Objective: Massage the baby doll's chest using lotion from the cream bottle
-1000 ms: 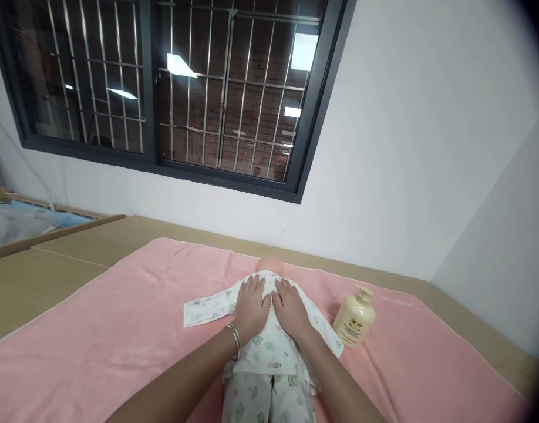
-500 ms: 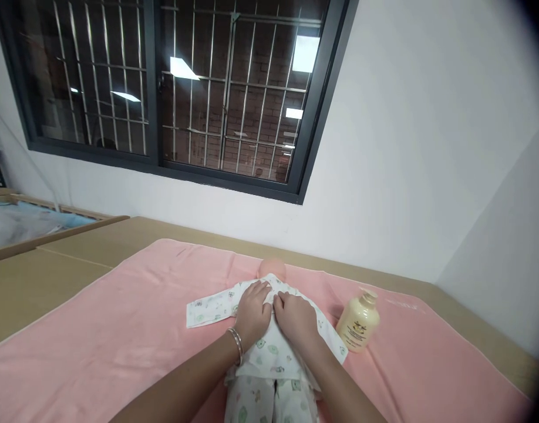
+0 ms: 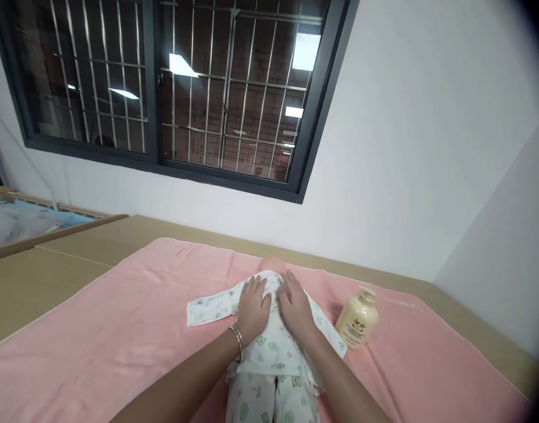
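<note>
In the head view, the only one I have here, I see the left hand [image 3: 253, 308] lying flat on the doll's printed shirt [image 3: 273, 346], fingers a little spread, and the right hand [image 3: 296, 308] opposite it, fingers also apart, pinching nothing that I can see. Whether the right palm presses fully or is slightly lifted, I cannot surely tell. The doll lies at the middle of the pink mat [image 3: 120, 323], its head [image 3: 272, 264] toward the wall [image 3: 384, 147]. My main worry is the pump bottle [image 3: 357, 320]: one cuff reaches its base, so a pull on this sleeve, or a right forearm swinging outward, could tip it. Strong forward pressure could also slide the doll or wrinkle the mat. Beyond the head, the mat's edge is near, then comes a narrow strip of brown surface [image 3: 102, 238]. To the left I judge the room wider.
</note>
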`<state>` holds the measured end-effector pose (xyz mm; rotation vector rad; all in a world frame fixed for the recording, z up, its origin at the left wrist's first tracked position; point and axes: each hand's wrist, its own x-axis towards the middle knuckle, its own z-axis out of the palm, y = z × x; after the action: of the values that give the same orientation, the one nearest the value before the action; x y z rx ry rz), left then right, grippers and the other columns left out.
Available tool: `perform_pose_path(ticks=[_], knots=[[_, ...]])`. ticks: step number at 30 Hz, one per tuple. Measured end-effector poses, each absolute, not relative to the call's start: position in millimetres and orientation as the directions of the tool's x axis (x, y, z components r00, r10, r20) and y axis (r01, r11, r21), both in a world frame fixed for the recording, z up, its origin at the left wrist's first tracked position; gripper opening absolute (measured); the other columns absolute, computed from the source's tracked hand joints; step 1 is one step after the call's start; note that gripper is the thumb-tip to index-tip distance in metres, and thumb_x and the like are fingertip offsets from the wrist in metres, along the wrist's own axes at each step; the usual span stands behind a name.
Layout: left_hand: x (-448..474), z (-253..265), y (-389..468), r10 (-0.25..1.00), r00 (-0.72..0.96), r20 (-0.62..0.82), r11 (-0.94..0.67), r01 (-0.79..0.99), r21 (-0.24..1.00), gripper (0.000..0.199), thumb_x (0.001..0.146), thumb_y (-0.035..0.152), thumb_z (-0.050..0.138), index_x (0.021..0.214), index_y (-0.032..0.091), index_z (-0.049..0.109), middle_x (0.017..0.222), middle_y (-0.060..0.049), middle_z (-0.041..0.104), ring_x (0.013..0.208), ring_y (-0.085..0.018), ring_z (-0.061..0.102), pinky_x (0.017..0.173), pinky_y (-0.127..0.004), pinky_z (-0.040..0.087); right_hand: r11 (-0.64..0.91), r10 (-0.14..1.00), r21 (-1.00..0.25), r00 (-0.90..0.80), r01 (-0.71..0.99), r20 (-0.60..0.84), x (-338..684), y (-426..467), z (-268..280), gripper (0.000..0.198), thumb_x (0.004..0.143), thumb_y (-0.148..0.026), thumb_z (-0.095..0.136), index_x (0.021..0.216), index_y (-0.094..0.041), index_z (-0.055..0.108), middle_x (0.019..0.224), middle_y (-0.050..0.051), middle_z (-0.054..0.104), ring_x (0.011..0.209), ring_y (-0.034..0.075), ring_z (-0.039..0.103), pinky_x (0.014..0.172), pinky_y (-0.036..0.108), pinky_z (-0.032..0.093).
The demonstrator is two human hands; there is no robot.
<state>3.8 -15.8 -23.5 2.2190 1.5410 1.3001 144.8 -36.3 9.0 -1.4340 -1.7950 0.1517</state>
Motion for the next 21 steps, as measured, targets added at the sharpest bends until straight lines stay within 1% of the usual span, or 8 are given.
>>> perform_pose_path(ticks=[2, 3, 7, 9, 12, 16, 18, 21], knots=[[3, -27, -16, 0.788, 0.075, 0.612, -0.498, 0.662, 0.561, 0.042, 0.095, 0.03, 0.035, 0.129, 0.015, 0.054, 0.14, -0.011, 0.051, 0.136, -0.026, 0.039, 0.114, -0.05, 0.03, 0.375, 0.827, -0.508, -0.032, 0.775, 0.562, 139, -43, 13, 0.05, 0.094, -0.028, 0.033, 0.139, -0.012, 0.046, 0.152, 0.01, 0.031, 0.142, 0.022, 0.024, 0.117, 0.043, 0.019], [3, -28, -17, 0.767, 0.066, 0.638, -0.519, 0.648, 0.557, 0.042, 0.096, 0.03, 0.032, 0.129, 0.015, 0.054, 0.14, -0.011, 0.051, 0.135, -0.025, 0.039, 0.114, -0.049, 0.031, 0.383, 0.827, -0.482, -0.06, 0.788, 0.56, 136, -46, 14, 0.05, 0.093, -0.027, 0.033, 0.139, -0.012, 0.046, 0.153, 0.01, 0.03, 0.143, 0.022, 0.022, 0.117, 0.044, 0.017], [2, -30, -21, 0.679, 0.071, 0.73, -0.601, 0.625, 0.498, 0.042, 0.097, 0.027, 0.03, 0.133, 0.015, 0.049, 0.141, -0.011, 0.05, 0.135, -0.023, 0.039, 0.113, -0.05, 0.032, 0.384, 0.878, -0.425, -0.181, 0.82, 0.444, 127, -50, 12, 0.05, 0.093, -0.027, 0.035, 0.14, -0.015, 0.045, 0.15, 0.01, 0.036, 0.142, 0.027, 0.024, 0.116, 0.052, 0.015], [2, -31, -23, 0.652, 0.073, 0.754, -0.622, 0.621, 0.477, 0.042, 0.097, 0.026, 0.032, 0.134, 0.016, 0.048, 0.14, -0.01, 0.051, 0.134, -0.023, 0.042, 0.112, -0.05, 0.034, 0.375, 0.877, -0.418, -0.171, 0.827, 0.45, 127, -49, 11, 0.05, 0.093, -0.026, 0.035, 0.141, -0.015, 0.045, 0.15, 0.01, 0.037, 0.142, 0.026, 0.026, 0.116, 0.052, 0.016], [2, -31, -23, 0.646, 0.06, 0.761, -0.622, 0.62, 0.479, 0.04, 0.096, 0.027, 0.034, 0.132, 0.018, 0.05, 0.137, -0.01, 0.054, 0.131, -0.023, 0.045, 0.11, -0.05, 0.037, 0.339, 0.857, -0.411, -0.097, 0.847, 0.507, 129, -47, 11, 0.051, 0.092, -0.025, 0.035, 0.14, -0.012, 0.046, 0.151, 0.011, 0.033, 0.142, 0.025, 0.024, 0.116, 0.049, 0.016], [2, -30, -23, 0.656, 0.053, 0.753, -0.613, 0.619, 0.491, 0.04, 0.096, 0.026, 0.034, 0.13, 0.016, 0.052, 0.135, -0.011, 0.055, 0.129, -0.023, 0.046, 0.11, -0.05, 0.038, 0.319, 0.887, -0.422, -0.11, 0.849, 0.448, 133, -43, 7, 0.048, 0.092, -0.028, 0.037, 0.136, -0.017, 0.051, 0.148, 0.01, 0.039, 0.14, 0.028, 0.03, 0.114, 0.053, 0.02], [1, -31, -22, 0.662, 0.044, 0.748, -0.607, 0.617, 0.501, 0.039, 0.096, 0.026, 0.035, 0.129, 0.016, 0.053, 0.135, -0.011, 0.056, 0.129, -0.023, 0.047, 0.109, -0.05, 0.039, 0.323, 0.869, -0.429, -0.085, 0.844, 0.487, 133, -42, 4, 0.047, 0.092, -0.029, 0.038, 0.134, -0.016, 0.053, 0.148, 0.01, 0.039, 0.139, 0.027, 0.031, 0.114, 0.05, 0.024], [0, -32, -21, 0.674, 0.027, 0.738, -0.593, 0.616, 0.519, 0.039, 0.096, 0.028, 0.035, 0.128, 0.017, 0.055, 0.134, -0.011, 0.056, 0.128, -0.024, 0.047, 0.109, -0.051, 0.039, 0.325, 0.774, -0.404, 0.004, 0.855, 0.633, 131, -42, -2, 0.052, 0.09, -0.028, 0.038, 0.138, -0.011, 0.047, 0.154, 0.011, 0.027, 0.143, 0.026, 0.021, 0.115, 0.047, 0.024]])
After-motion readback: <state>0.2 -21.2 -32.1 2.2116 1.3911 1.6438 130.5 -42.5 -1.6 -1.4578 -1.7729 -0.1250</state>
